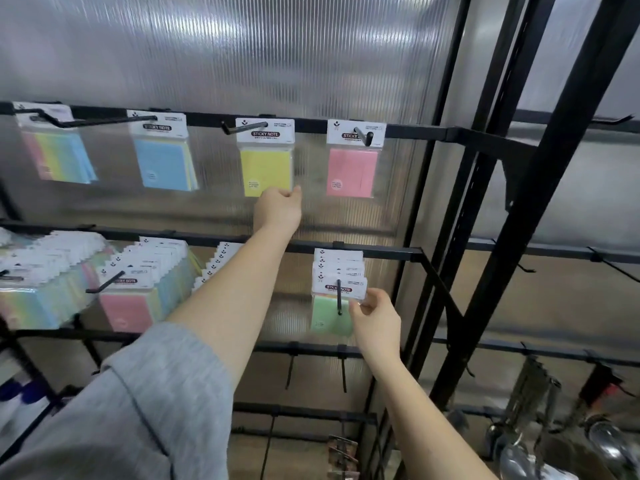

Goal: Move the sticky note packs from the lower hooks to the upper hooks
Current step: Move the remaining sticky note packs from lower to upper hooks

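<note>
Four sticky note packs hang on the upper hooks: a rainbow pack (57, 152), a blue pack (162, 161), a yellow pack (266, 164) and a pink pack (352, 164). My left hand (278, 207) reaches up and pinches the bottom edge of the yellow pack. On a lower hook (338, 296) hangs a stack of packs with a green pack (329, 315) at the front. My right hand (374, 318) grips the right edge of that green pack. More lower hooks at the left carry full rows, fronted by a pink pack (126, 311).
Black rack bars and an upright post (519, 216) frame the display against a ribbed translucent panel. Empty hooks (613, 121) jut out at the right. Metal utensils (540, 393) hang at the lower right. Another lower row of rainbow packs (38, 289) fills the far left.
</note>
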`<state>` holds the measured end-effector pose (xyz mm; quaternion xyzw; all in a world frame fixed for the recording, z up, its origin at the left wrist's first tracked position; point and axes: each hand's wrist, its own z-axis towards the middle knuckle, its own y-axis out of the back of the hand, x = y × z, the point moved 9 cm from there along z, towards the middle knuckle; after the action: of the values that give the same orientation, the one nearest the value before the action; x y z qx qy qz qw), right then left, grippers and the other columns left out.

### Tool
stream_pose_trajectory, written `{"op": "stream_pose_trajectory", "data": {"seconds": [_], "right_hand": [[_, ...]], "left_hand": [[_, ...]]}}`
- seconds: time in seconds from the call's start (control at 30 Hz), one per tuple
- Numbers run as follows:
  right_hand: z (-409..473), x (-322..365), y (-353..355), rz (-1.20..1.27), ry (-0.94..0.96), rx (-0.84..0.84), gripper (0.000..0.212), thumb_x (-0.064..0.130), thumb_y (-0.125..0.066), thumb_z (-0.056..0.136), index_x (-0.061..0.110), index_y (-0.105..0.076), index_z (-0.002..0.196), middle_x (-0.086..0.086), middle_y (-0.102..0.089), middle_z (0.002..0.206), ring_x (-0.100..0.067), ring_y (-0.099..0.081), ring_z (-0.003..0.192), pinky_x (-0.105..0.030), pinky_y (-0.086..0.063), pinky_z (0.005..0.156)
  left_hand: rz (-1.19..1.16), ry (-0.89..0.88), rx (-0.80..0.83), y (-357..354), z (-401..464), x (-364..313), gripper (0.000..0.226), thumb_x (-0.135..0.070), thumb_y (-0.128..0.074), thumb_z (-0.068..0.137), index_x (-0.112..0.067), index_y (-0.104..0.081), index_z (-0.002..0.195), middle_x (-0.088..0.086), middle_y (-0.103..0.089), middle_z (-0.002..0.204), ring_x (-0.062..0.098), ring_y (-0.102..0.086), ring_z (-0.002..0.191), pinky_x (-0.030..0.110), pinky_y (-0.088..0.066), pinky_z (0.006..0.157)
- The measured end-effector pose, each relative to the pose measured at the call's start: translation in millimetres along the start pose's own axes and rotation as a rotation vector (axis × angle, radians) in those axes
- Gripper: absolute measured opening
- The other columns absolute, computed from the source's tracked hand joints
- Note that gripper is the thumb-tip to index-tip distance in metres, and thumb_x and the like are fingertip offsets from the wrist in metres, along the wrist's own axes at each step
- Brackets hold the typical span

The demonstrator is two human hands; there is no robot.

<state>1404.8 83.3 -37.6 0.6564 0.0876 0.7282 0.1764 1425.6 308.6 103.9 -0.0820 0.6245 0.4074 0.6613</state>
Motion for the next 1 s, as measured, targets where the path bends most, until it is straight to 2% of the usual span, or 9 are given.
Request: {"op": "stream_pose_trajectory", "data": {"seconds": [0.1,0.2,0.33,0.43,0.53,0.63,0.7,0.83,1.0], "right_hand": [[-3,-2,-2,-0.010,-0.053,-0.038,0.035,0.023,-0.059,0.091,0.013,-0.052,0.124,0.002,-0.060,0.102,-0.012,-0.053,0.088,-0.022,-0.038,0.071],[-6,-3,-5,0.001,-0.092,-0.081,0.027,0.024,-0.061,0.090,0.013,-0.051,0.112,0.001,-0.059,0.097,-0.014,-0.053,0.082,-0.018,-0.033,0.055],[-10,-2,-7,0.018,-0.140,-0.150,0.021,0.025,-0.062,0.090,0.010,-0.047,0.093,0.002,-0.052,0.086,-0.011,-0.051,0.071,-0.013,-0.027,0.046],[-13,1,-14,0.046,-0.112,-0.165,0.016,0.023,-0.058,0.093,0.009,-0.057,0.086,-0.002,-0.057,0.081,-0.012,-0.048,0.065,-0.013,-0.027,0.044],[-19,-1,-18,0.088,-0.107,-0.199,0.034,0.025,-0.053,0.095,-0.001,-0.058,0.074,-0.010,-0.054,0.068,-0.020,-0.042,0.061,-0.025,-0.026,0.046],[-29,1,-18,0.100,-0.086,-0.282,0.043,0.028,-0.049,0.096,-0.006,-0.053,0.071,-0.017,-0.050,0.068,-0.022,-0.038,0.059,-0.029,-0.024,0.049],[-39,4,-16,0.101,-0.076,-0.317,0.042,0.030,-0.043,0.098,-0.002,-0.051,0.072,-0.015,-0.054,0.073,-0.024,-0.044,0.064,-0.031,-0.029,0.053],[-59,8,-11,0.258,-0.122,-0.361,0.036,0.025,-0.039,0.099,0.011,-0.043,0.066,-0.001,-0.047,0.066,-0.015,-0.040,0.061,-0.029,-0.030,0.056],[-78,14,-4,0.353,-0.197,-0.362,0.036,0.017,-0.040,0.096,0.013,-0.038,0.060,0.001,-0.044,0.061,-0.013,-0.037,0.056,-0.028,-0.028,0.052]], "left_hand": [[0.013,0.042,0.032,9,-2,20,0.021,-0.016,-0.046,0.091,-0.011,-0.066,0.084,0.007,-0.067,0.092,0.026,-0.059,0.082,0.028,-0.045,0.069],[0.002,0.067,0.046,22,-2,36,0.019,-0.012,-0.046,0.087,-0.010,-0.064,0.080,0.008,-0.068,0.090,0.025,-0.061,0.082,0.032,-0.050,0.074],[0.037,0.051,0.047,42,-6,54,0.016,-0.010,-0.045,0.082,-0.015,-0.059,0.075,0.005,-0.061,0.078,0.023,-0.051,0.070,0.029,-0.044,0.065],[0.041,0.049,0.049,57,-12,70,0.019,-0.012,-0.045,0.082,-0.014,-0.064,0.079,0.003,-0.064,0.081,0.023,-0.051,0.069,0.027,-0.042,0.064],[0.044,0.036,0.029,71,-16,84,0.023,-0.012,-0.046,0.082,-0.007,-0.068,0.087,0.004,-0.067,0.086,0.022,-0.055,0.075,0.028,-0.044,0.066],[0.077,0.033,0.022,82,-23,95,0.022,-0.012,-0.046,0.086,-0.008,-0.067,0.090,0.002,-0.065,0.087,0.013,-0.051,0.064,0.020,-0.035,0.050],[0.112,0.029,0.013,88,-28,102,0.019,-0.014,-0.046,0.089,-0.013,-0.064,0.093,-0.003,-0.060,0.086,0.005,-0.046,0.059,0.018,-0.030,0.048],[0.158,0.033,-0.014,101,-43,129,0.020,-0.016,-0.046,0.091,-0.014,-0.063,0.101,-0.003,-0.059,0.090,0.017,-0.053,0.079,0.024,-0.034,0.065],[0.122,0.073,-0.028,107,-65,166,0.030,-0.016,-0.041,0.098,-0.008,-0.055,0.122,0.006,-0.060,0.118,0.022,-0.052,0.095,0.024,-0.033,0.076]]}}
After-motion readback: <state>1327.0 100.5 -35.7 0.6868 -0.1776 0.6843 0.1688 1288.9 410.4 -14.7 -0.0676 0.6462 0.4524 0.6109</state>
